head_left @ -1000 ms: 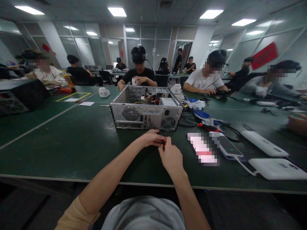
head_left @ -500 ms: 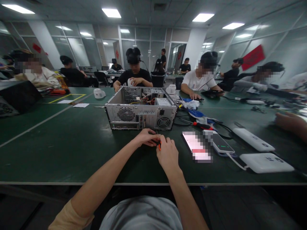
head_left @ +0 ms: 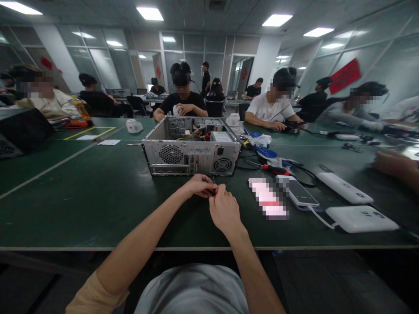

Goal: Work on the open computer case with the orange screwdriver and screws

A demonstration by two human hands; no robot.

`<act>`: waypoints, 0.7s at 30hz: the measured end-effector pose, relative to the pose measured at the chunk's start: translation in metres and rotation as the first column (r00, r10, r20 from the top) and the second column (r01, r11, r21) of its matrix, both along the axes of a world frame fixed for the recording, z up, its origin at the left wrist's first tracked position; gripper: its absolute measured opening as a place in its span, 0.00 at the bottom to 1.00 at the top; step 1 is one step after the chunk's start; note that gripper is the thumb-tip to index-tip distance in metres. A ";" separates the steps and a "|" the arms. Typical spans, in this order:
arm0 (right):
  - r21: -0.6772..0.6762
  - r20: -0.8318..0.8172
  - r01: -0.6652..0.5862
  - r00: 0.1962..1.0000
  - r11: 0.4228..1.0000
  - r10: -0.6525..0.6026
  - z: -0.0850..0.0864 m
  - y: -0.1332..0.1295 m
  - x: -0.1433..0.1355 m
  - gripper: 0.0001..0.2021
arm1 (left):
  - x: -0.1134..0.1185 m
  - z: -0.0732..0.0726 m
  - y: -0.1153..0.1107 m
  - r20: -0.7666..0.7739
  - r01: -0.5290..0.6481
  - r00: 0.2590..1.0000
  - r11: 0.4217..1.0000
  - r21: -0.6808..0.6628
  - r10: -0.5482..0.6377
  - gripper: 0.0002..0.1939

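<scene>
An open metal computer case (head_left: 193, 150) lies on the green table, its vented rear panel facing me and cables and a drive inside. Just in front of it my two hands meet. My left hand (head_left: 199, 185) pinches a small dark item whose shape is mostly hidden. My right hand (head_left: 225, 205) is closed around a small tool; only a bit of its red and black handle shows between the fingers, and a thin shaft points up toward the case. Neither hand touches the case.
A lit phone (head_left: 268, 198), another phone (head_left: 299, 192) with a white cable, and two white power banks (head_left: 362, 219) lie to the right. Behind them is a red-black screwdriver (head_left: 276, 170). A black case (head_left: 24, 131) stands far left. Several people sit around; a person's hand (head_left: 394, 168) rests at right.
My right hand has shifted slightly left and closer to my left hand, covering more of the orange-red handle. The person in white has drawn a hand back from the table to a dark object.
</scene>
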State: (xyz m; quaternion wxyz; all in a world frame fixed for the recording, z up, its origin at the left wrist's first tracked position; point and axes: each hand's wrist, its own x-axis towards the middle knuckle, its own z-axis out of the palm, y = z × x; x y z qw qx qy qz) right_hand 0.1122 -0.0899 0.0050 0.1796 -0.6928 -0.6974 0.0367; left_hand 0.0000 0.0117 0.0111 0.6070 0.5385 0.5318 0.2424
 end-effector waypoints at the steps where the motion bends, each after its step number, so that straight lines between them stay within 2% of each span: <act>1: -0.002 -0.003 0.002 1.000 1.000 -0.002 0.000 0.000 0.000 0.08 | 0.000 0.001 -0.001 0.000 0.003 1.000 1.000 0.000 -0.003 0.14; 11: 0.040 -0.180 0.046 0.983 0.998 -0.038 -0.002 0.003 0.005 0.06 | -0.003 0.004 -0.002 0.004 0.025 1.000 1.000 -0.006 -0.025 0.13; 21: -0.003 -0.180 0.030 0.983 1.000 -0.030 0.003 0.002 0.005 0.06 | -0.004 0.001 0.000 0.001 0.035 0.999 0.999 -0.005 -0.035 0.12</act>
